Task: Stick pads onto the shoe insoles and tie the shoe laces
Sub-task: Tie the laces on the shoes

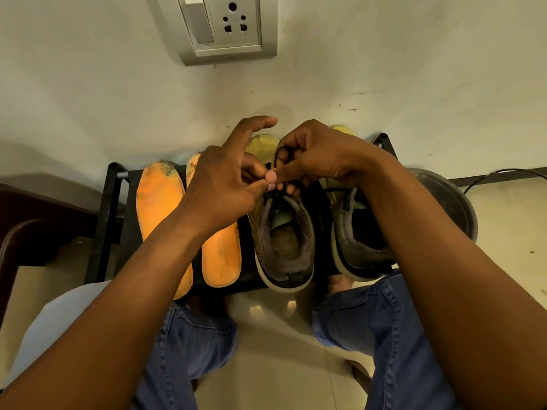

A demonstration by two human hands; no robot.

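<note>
At the left of the frame two orange insoles (159, 208) lie side by side on my low black rack (111, 208), the second (220, 261) partly under my left wrist. My left hand (219, 190) sits at centre, thumb and a finger pinching the black lace (279, 156), index finger stretched up toward the wall. Just right, my right hand (319, 156) pinches a loop of that lace above the left shoe (284, 244). The other shoe (355, 232) stands beside it, and a metal bowl (453, 202) sits at the right edge.
</note>
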